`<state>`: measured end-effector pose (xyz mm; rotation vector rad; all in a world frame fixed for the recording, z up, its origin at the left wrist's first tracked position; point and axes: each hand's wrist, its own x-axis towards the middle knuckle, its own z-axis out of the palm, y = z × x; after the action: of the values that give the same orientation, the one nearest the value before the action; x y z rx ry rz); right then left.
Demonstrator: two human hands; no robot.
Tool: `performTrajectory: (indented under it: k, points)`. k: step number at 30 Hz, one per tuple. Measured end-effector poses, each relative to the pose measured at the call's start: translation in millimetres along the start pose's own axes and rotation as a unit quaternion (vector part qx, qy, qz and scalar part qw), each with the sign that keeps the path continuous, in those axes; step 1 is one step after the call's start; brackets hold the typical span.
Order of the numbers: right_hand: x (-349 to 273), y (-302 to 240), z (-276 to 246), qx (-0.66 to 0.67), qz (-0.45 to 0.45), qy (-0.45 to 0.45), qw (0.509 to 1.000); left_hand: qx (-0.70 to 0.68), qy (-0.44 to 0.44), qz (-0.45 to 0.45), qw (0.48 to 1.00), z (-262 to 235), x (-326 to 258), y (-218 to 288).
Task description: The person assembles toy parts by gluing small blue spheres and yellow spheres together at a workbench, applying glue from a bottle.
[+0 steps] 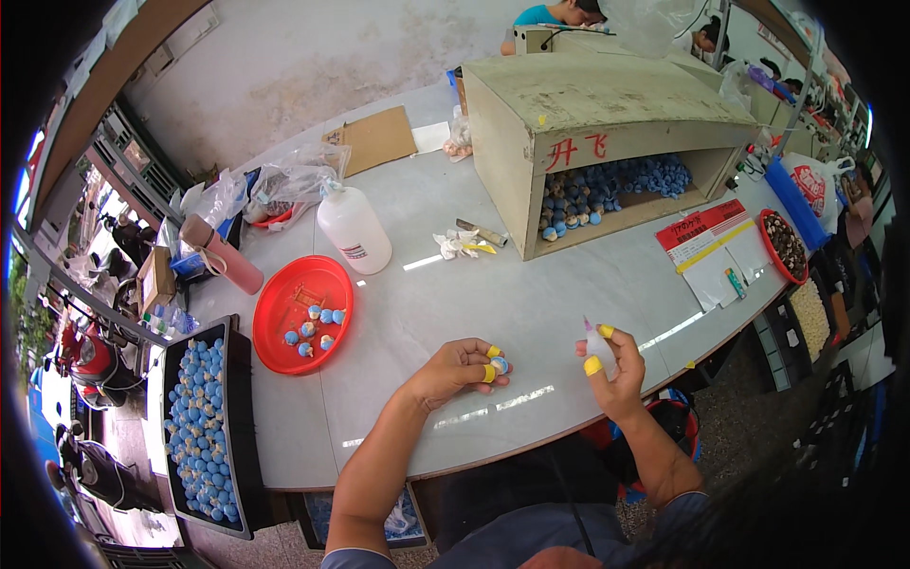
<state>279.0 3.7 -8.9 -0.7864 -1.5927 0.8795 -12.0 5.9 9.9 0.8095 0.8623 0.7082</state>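
Between the fingertips of my left hand [462, 368] is a small blue-and-beige ball-shaped piece [501, 364], held just above the grey tabletop. My right hand [616, 376] grips a small whitish squeeze bottle [599, 343], its thin pinkish tip pointing up and away from me. Yellow covers wrap some fingertips on both hands. The two hands are apart, so the tip does not touch the piece. Left of my left hand, a round red tray [269, 327] holds several similar blue pieces [306, 329].
A black bin [245, 446] of blue pieces stands at the left. Behind the red tray are a white bottle [354, 230] and a pink flask [220, 253]. A beige open-fronted box [607, 95] with more pieces stands ahead. Crumpled tissue [459, 244] lies before it; papers [711, 248] lie right.
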Motion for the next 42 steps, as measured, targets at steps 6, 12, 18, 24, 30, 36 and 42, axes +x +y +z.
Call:
performTrajectory:
  k: [6,12,18,24,30,36,42]
  points:
    - [6,21,-90,-0.030,0.137,0.156,0.978,-0.018,0.005,-0.001,1.000,3,5,3]
    - [0,83,-219,-0.320,0.104,0.346,0.876,-0.016,0.044,0.016,0.999,-2,4,0]
    - [1,87,-275,-0.418,0.176,0.430,0.780,-0.025,0.069,0.030,0.997,4,4,1]
    - [6,91,-282,-0.386,0.229,0.414,0.792,-0.050,0.096,0.029,0.994,8,5,2]
    - [16,66,-216,-0.527,0.011,0.456,0.717,-0.073,0.117,0.036,0.990,6,3,4]
    - [128,90,-136,-0.375,-0.100,0.174,0.905,-0.075,0.111,0.044,0.990,3,1,4]
    - [224,138,-101,-0.458,-0.027,0.093,0.884,-0.070,0.106,0.045,0.991,3,4,0]
